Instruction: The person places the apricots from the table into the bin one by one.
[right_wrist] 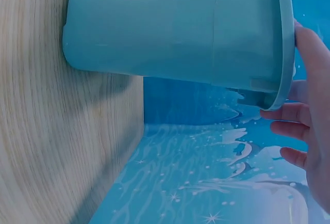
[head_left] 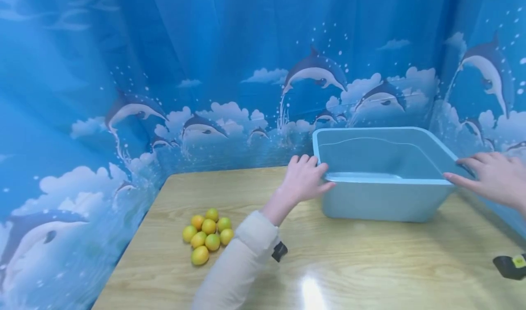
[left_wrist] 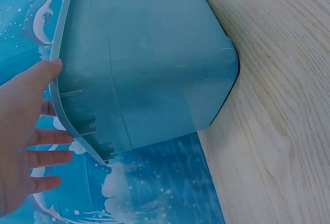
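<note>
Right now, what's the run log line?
light-blue bin: upright; left hand: touching left end; right hand: touching right end; citrus fruits: clustered on wood-grain table

Cut off, head view: rt hand (head_left: 499,178), R edge; pale sleeve (head_left: 242,264) & wood tabletop (head_left: 370,264), btm edge. Too small to read: yellow label (head_left: 519,260), lower R. Cut off, both wrist views: blue tub (left_wrist: 154,69), top edge.

The bin (head_left: 382,202) looks smooth, faintly shiny plastic; the wood-grained table (head_left: 370,264) gleams near; the far curtain (head_left: 230,36) seems cloth, the left sleeve (head_left: 238,269) matt fabric.
</note>
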`<action>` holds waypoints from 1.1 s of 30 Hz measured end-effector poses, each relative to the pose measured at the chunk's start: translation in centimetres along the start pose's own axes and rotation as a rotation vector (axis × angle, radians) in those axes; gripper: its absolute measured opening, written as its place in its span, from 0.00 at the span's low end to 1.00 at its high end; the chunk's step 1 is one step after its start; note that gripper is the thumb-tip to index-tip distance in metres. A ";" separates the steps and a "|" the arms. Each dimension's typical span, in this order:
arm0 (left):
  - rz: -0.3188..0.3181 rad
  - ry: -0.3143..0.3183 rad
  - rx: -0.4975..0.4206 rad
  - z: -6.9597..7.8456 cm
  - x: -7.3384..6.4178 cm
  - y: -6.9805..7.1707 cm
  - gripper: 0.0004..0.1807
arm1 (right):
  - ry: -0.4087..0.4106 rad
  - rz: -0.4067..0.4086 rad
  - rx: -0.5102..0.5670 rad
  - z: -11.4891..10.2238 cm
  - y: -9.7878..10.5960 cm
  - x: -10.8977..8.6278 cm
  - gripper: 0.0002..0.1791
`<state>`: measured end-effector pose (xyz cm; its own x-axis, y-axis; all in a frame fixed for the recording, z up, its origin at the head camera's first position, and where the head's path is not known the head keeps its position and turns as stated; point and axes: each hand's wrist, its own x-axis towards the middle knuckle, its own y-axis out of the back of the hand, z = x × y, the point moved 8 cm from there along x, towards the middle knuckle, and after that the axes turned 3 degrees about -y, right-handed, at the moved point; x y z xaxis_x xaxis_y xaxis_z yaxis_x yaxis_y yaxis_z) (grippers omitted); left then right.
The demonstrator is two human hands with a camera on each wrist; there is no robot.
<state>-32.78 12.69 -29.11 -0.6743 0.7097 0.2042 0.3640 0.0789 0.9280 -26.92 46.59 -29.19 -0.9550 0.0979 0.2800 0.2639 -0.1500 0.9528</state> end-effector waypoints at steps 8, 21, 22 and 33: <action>0.037 -0.004 -0.007 -1.0 -1.3 -0.1 0.29 | 0.062 0.021 0.026 -1.8 0.0 0.3 0.44; 0.042 0.007 0.010 -3.0 -3.2 0.0 0.29 | 0.100 0.049 0.071 -4.4 0.0 0.9 0.43; 0.042 0.007 0.012 -3.2 -3.3 0.0 0.30 | 0.101 0.050 0.078 -4.5 -0.1 1.0 0.43; 0.034 0.016 0.027 -4.7 -5.4 0.0 0.29 | 0.147 0.031 0.111 -7.3 0.3 1.3 0.42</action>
<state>-32.17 5.50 -28.76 -0.6712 0.7010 0.2411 0.4045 0.0738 0.9116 -29.07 39.51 -29.42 -0.9534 -0.0515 0.2974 0.2995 -0.0406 0.9532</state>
